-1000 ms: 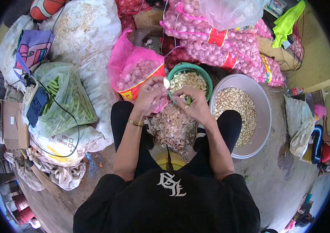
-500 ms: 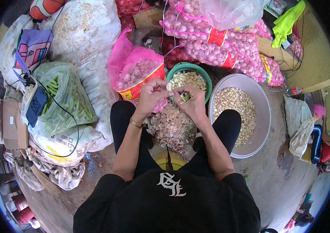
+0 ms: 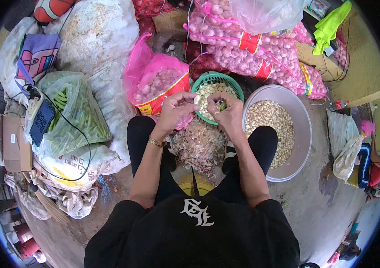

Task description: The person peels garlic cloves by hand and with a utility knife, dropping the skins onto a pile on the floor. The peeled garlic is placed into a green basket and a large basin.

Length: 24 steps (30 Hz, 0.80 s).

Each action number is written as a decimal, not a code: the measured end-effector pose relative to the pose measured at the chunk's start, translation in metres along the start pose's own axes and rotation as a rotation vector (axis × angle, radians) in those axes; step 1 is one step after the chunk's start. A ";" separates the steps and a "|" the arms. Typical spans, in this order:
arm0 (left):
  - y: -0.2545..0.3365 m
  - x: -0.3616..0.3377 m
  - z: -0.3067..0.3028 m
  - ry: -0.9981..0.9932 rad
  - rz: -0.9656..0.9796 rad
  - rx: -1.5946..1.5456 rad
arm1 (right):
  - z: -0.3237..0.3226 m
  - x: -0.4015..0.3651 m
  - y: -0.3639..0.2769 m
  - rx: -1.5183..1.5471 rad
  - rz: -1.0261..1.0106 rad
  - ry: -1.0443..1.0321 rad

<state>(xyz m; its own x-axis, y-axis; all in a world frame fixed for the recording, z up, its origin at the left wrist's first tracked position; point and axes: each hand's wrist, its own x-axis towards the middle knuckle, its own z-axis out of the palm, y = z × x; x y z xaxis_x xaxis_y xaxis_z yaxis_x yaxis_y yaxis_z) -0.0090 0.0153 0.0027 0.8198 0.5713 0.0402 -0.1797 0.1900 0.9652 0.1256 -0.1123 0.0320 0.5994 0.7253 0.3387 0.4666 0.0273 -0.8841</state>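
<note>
Pinched in the fingertips of my left hand (image 3: 176, 110) is a pale garlic clove (image 3: 196, 99). My right hand (image 3: 228, 115) is closed around a small green-handled knife (image 3: 222, 105), its blade mostly hidden by the fingers. Both hands are above the near edge of a green plastic basket (image 3: 242, 91) of peeled garlic cloves (image 3: 210, 91). Below them, garlic skins (image 3: 198, 145) lie heaped on the floor between my feet. By my right knee stands a wide, pale basin (image 3: 305, 147) of unpeeled cloves (image 3: 283, 129).
An opened pink mesh sack (image 3: 138, 73) of garlic leans beyond my left hand. Full garlic sacks (image 3: 225, 53) are stacked behind the basket. On the left, a plastic bag of green vegetables (image 3: 80, 116) and a phone (image 3: 42, 121) rest on white sacks (image 3: 96, 40). Another person (image 3: 376, 167) is at far right.
My hands have drawn apart: the right hand moved slightly right with the knife, away from the clove in the left. More of the peeled cloves shows between them.
</note>
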 end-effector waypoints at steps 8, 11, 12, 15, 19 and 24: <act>0.006 -0.002 0.003 -0.001 -0.042 -0.059 | -0.011 0.002 0.003 -0.007 0.008 0.084; 0.020 -0.005 0.007 0.030 -0.123 -0.068 | -0.010 0.002 0.001 0.032 -0.004 0.109; 0.020 -0.005 0.007 0.029 -0.123 -0.068 | -0.011 0.002 0.000 0.032 -0.004 0.110; 0.017 -0.004 0.004 0.019 -0.139 -0.111 | -0.011 0.002 -0.003 0.015 -0.017 0.042; 0.015 -0.004 0.004 -0.003 -0.089 -0.052 | -0.008 0.001 -0.005 0.042 -0.023 -0.030; 0.003 -0.002 0.000 -0.023 -0.047 -0.048 | -0.003 0.002 -0.002 0.059 -0.030 -0.079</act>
<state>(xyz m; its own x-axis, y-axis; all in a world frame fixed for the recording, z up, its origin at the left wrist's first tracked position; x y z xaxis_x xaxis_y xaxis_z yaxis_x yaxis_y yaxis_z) -0.0108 0.0146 0.0054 0.8403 0.5421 0.0014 -0.1659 0.2547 0.9527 0.1278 -0.1133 0.0350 0.5314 0.7758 0.3404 0.4428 0.0882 -0.8923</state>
